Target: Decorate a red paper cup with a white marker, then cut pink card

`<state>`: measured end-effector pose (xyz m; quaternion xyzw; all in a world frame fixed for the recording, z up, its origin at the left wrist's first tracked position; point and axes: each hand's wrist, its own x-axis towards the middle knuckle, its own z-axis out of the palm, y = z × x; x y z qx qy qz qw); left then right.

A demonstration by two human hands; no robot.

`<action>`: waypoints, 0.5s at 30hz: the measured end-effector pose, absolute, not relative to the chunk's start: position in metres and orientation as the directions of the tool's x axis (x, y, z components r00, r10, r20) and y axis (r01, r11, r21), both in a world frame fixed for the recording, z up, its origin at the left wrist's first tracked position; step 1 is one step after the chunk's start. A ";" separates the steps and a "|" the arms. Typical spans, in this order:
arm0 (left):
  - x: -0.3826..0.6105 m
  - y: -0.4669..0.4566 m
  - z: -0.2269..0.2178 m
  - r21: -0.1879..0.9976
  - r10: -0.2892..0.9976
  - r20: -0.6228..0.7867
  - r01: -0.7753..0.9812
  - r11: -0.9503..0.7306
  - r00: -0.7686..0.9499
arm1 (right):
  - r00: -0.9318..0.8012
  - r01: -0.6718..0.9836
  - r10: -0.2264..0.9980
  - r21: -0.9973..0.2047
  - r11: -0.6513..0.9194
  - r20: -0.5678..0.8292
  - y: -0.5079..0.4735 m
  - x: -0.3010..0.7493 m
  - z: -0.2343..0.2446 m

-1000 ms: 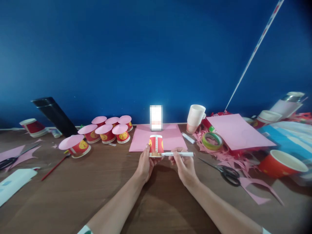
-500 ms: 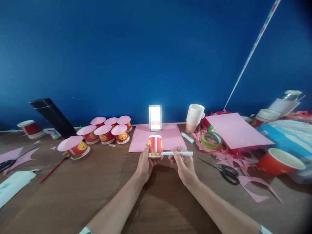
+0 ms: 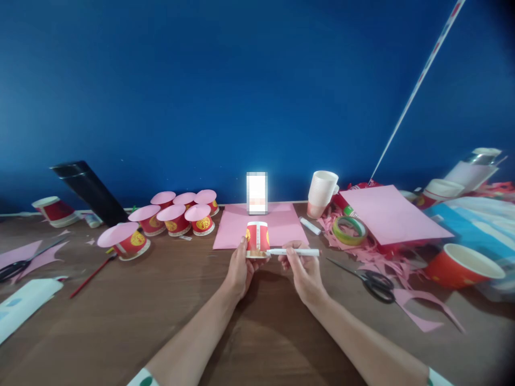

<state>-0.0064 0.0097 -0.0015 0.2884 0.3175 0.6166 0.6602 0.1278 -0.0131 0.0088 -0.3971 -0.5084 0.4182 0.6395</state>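
Note:
My left hand (image 3: 240, 268) grips a red paper cup (image 3: 253, 235) upside down, thumb along its left side and fingers beneath. The cup has a white strip down its side, yellow patches and a gold-patterned band near its rim. A white marker (image 3: 303, 252) is pinched in my right hand (image 3: 301, 271), lying level with its tip at the right side of the cup's lower band. Whether the tip touches the cup I cannot tell. Behind the cup lies pink paper (image 3: 229, 222), and a white marker cap-like piece (image 3: 310, 225) rests right of it.
Several red cups topped with pink discs (image 3: 172, 213) stand at left, near a black bottle (image 3: 86, 187) and a red brush (image 3: 92, 276). At right are stacked white cups (image 3: 322, 187), a tape roll (image 3: 349, 230), scissors (image 3: 377, 286), pink scraps and an orange-red cup (image 3: 450, 268).
The view has shifted very slightly. Both hands keep the cup and the marker in nearly the same place, with the marker tip still by the cup's lower band.

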 end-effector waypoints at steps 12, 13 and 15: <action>-0.007 0.010 -0.003 0.773 0.996 -0.065 -0.628 0.089 0.062 | 0.105 -0.135 0.941 -0.932 0.335 0.323 -0.014 0.128 0.008; -0.007 0.011 -0.003 0.775 0.996 -0.064 -0.626 0.088 0.061 | 0.102 -0.137 0.941 -0.933 0.334 0.322 -0.014 0.128 0.008; -0.007 0.011 -0.003 0.777 0.996 -0.059 -0.624 0.084 0.061 | 0.101 -0.129 0.939 -0.931 0.341 0.330 -0.013 0.128 0.008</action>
